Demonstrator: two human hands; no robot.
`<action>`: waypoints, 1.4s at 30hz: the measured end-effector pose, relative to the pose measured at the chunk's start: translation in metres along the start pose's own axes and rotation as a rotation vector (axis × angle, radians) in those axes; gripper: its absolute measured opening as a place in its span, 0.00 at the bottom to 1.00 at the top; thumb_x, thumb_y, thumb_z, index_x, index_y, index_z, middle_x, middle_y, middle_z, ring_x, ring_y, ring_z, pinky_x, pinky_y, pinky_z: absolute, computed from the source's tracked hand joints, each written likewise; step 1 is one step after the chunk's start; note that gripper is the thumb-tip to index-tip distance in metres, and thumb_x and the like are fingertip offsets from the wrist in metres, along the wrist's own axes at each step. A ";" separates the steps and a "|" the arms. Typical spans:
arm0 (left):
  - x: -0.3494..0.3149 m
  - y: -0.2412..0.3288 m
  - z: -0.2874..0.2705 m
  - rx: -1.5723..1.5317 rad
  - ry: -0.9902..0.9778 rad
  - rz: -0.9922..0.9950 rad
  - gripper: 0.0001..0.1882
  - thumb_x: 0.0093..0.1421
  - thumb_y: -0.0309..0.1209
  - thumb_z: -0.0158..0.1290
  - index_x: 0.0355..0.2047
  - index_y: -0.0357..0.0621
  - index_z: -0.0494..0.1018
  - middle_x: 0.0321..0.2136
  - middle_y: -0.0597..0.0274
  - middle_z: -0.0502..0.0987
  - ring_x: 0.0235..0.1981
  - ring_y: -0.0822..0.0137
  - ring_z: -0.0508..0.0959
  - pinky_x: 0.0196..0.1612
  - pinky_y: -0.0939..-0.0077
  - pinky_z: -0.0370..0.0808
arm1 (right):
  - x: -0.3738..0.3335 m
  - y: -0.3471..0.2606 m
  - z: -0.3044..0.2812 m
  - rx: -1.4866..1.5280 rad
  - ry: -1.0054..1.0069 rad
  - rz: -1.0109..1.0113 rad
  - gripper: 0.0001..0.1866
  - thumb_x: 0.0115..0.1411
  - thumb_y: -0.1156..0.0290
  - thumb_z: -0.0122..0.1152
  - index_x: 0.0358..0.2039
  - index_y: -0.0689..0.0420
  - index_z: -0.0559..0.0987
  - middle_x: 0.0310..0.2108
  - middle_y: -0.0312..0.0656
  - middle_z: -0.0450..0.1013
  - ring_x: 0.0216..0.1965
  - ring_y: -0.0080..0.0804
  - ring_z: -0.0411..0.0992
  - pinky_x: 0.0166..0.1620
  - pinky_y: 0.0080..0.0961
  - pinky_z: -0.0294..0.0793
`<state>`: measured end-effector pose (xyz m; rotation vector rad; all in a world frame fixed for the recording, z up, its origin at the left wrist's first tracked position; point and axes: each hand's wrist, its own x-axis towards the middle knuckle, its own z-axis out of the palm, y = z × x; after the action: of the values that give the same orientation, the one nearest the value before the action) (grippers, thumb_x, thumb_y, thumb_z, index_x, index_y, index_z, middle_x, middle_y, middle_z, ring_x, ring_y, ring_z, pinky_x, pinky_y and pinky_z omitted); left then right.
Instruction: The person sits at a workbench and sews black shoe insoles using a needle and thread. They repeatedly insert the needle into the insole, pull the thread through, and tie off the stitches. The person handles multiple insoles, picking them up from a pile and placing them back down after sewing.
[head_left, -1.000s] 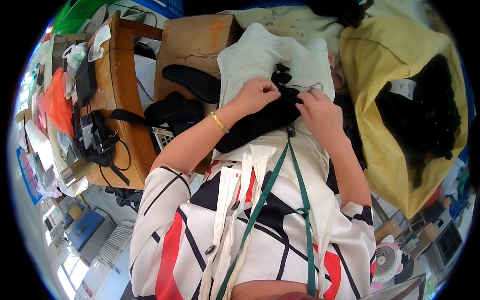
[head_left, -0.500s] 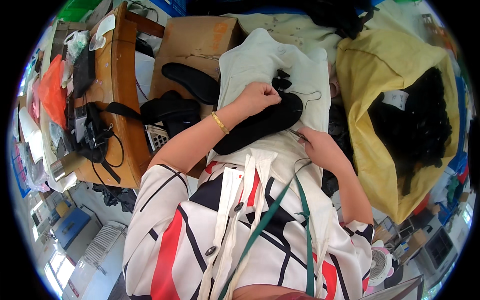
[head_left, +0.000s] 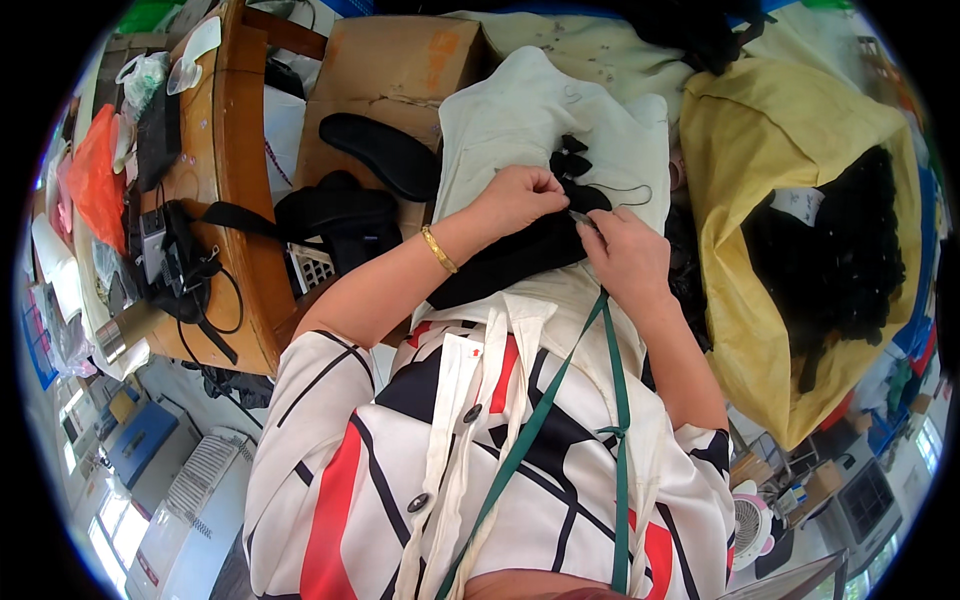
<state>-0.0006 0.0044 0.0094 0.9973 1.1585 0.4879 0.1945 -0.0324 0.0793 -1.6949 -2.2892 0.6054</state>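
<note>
A black cloth shoe (head_left: 500, 255) lies across the pale cloth (head_left: 500, 110) on my lap. My left hand (head_left: 518, 203) is closed in a pinch over the shoe's far end; what the fingertips hold is too small to make out. Close beside it, my right hand (head_left: 630, 255) grips small metal thread snips (head_left: 578, 217), their tip near the left fingertips. A green ribbon (head_left: 545, 405) from my neck runs up to the right hand. A black bow (head_left: 570, 158) lies just beyond the shoe, and a thin dark thread (head_left: 640, 188) curls to its right.
To the left stand a cardboard box (head_left: 395, 65) and a wooden table (head_left: 240, 200), with a black shoe-shaped piece (head_left: 375, 155) in front of the box. At right, a yellow sack (head_left: 730, 260) holds many black pieces (head_left: 830, 260). A small fan (head_left: 750, 525) is at lower right.
My right hand has moved up and left with the snips, from the shoe's near edge to beside my left fingertips. The left hand has shifted slightly right, still pinching.
</note>
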 end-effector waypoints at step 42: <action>-0.060 0.045 0.005 0.854 -0.023 0.509 0.10 0.56 0.21 0.53 0.40 0.40 0.72 0.30 0.54 0.74 0.32 0.50 0.73 0.36 0.62 0.72 | -0.021 0.077 0.005 1.268 0.224 0.470 0.10 0.67 0.68 0.55 0.43 0.60 0.76 0.29 0.36 0.74 0.30 0.20 0.72 0.34 0.18 0.73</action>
<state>-0.0112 -0.0213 0.0792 2.0589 1.0953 0.3683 0.2654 -0.0343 0.0413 -1.4045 -0.8513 1.4308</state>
